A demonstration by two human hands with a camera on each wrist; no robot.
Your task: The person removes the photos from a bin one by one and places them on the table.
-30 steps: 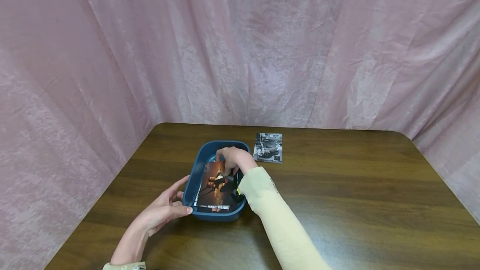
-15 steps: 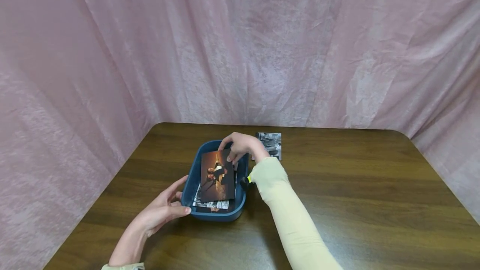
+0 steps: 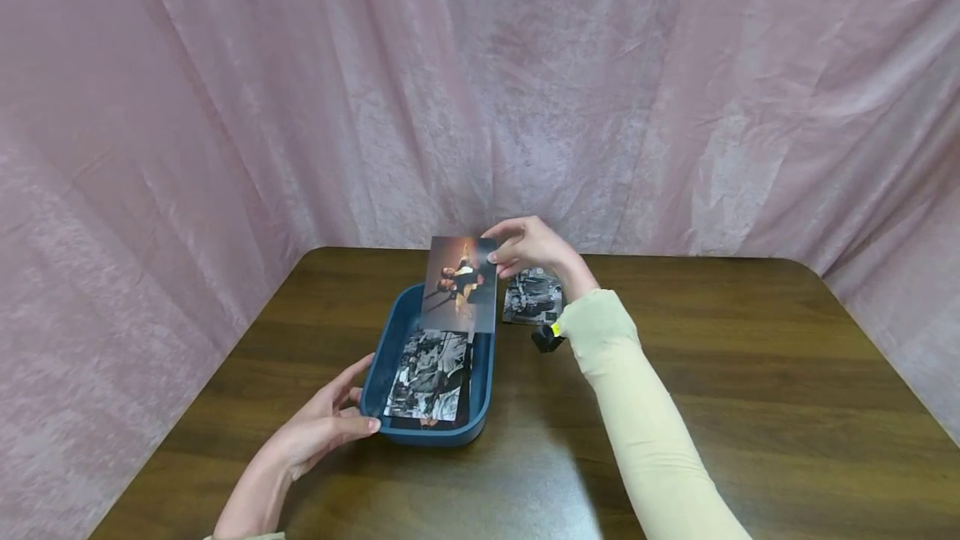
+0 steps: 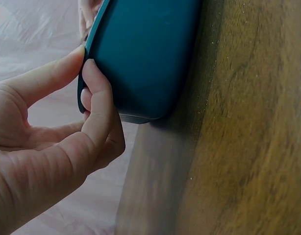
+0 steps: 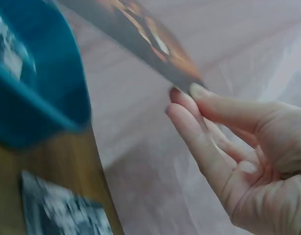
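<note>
Left hand: the left hand [image 3: 318,432] sits nearest, at the near-left corner of the blue tray [image 3: 377,373]; thumb and fingertips pinch the tray's rim, as the left wrist view shows [image 4: 67,117], with the fingers only lightly curled.
Blue tray: it rests on the wooden table [image 3: 720,373], near the left middle of the tabletop, long side running near to far.
Tray contents: a black-and-white photo [image 3: 429,375] lies flat inside the tray, on top of something dark whose edge peeks out at the near end.
Right sleeve: a pale yellow sleeve [image 3: 645,432] reaches from the near right up past the tray; a small black and yellow object [image 3: 546,337] sits at the wrist.
Right hand: the right hand [image 3: 534,248] is raised above the far end of the tray, thumb and fingertips pinching the right edge of a colour photo [image 3: 461,283]; in the right wrist view [image 5: 224,142] the other fingers lie loosely extended.
Colour photo: held in the air, clear of the tray, tilted, with orange and dark tones.
Second print: another black-and-white photo [image 3: 534,298] lies flat on the table just right of the tray's far end, partly behind the right hand.
Backdrop: pink fabric [image 3: 225,90] hangs behind and around the table.
</note>
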